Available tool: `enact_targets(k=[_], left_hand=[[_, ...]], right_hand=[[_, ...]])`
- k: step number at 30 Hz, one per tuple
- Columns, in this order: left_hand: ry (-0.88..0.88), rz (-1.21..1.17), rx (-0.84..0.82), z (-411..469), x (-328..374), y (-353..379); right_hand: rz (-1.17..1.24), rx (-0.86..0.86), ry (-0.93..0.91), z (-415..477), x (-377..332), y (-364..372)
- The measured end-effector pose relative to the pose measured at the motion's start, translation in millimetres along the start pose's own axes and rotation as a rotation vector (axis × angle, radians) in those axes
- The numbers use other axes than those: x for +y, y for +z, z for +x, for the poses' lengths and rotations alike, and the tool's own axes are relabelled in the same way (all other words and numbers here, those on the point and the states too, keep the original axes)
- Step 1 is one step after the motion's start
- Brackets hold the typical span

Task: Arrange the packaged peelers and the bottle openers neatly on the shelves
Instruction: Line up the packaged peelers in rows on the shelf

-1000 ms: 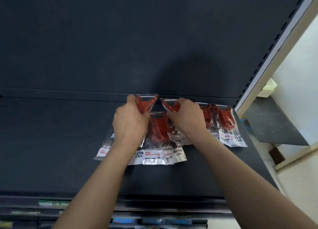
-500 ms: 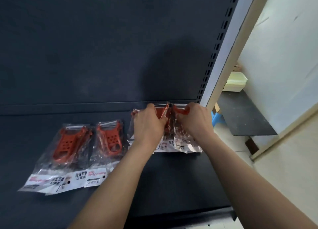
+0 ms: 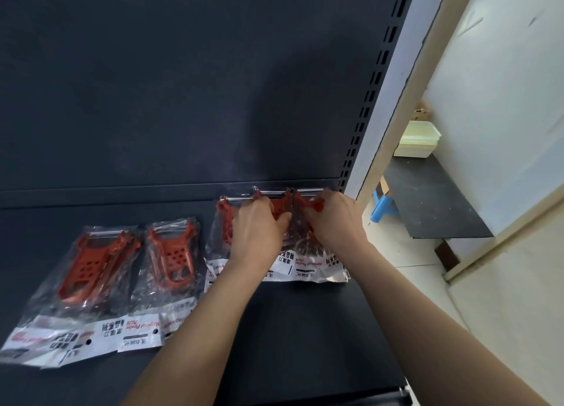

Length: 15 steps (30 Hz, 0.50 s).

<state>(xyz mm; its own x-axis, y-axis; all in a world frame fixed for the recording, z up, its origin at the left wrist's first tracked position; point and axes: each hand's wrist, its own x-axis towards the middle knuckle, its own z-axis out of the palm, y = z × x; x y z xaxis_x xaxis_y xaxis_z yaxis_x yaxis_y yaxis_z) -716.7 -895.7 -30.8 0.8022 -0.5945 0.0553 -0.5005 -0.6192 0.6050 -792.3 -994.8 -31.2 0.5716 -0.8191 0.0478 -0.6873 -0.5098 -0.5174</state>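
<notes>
Step in hand: squaring up the right cluster (image 3: pixel 305 269) of packaged peelers. It lies centre right of the frame, at the back of the dark shelf (image 3: pixel 305 338), just beside the slotted upright (image 3: pixel 374 81).

Left hand (image 3: pixel 259 228): fingers curled over the upper part of the cluster, gripping the plastic near the red heads. Right hand (image 3: pixel 334 219): fingertips pinch the red head of the rightmost packet at its top edge. The two hands are close together, and the packet tops sit along the back wall.

Cluster: several packets overlap side by side, with their white label strips toward me and roughly level. I cannot tell the count, since my hands cover the middle.

Lower left of frame: two more piles of the same peelers. The far-left pile (image 3: pixel 97 271) is fanned and skewed, its labels splayed. The middle pile (image 3: pixel 171 262) is straighter and lies just beside the cluster.

No bottle openers in view.

Judgement: the peeler part is underway, with the right end nearly in order and the left end not. The next move calls for letting go without dragging the slippery bags, then reaching to the lower left to gather the fanned pile, true its edges and slide it back in line with the others. Risk: the loose film slips, so one packet pulls its neighbours askew
</notes>
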Motion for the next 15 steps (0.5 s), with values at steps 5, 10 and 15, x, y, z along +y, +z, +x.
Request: enact_targets(k=[5, 10, 15], left_hand=[[0.029, -0.004, -0.001, -1.2, -1.5, -1.0], [0.067, 0.029, 0.091, -3.5, -9.5, -17.1], [0.062, 0.002, 0.182, -10.2, -31.9, -42.7]], right_hand=[[0.001, 0.006, 0.007, -1.5, -1.4, -0.1], [-0.138, 0.062, 0.005, -5.2, -5.7, -2.6], [-0.086, 0.089, -0.123, -15.4, -37.5, 1.7]])
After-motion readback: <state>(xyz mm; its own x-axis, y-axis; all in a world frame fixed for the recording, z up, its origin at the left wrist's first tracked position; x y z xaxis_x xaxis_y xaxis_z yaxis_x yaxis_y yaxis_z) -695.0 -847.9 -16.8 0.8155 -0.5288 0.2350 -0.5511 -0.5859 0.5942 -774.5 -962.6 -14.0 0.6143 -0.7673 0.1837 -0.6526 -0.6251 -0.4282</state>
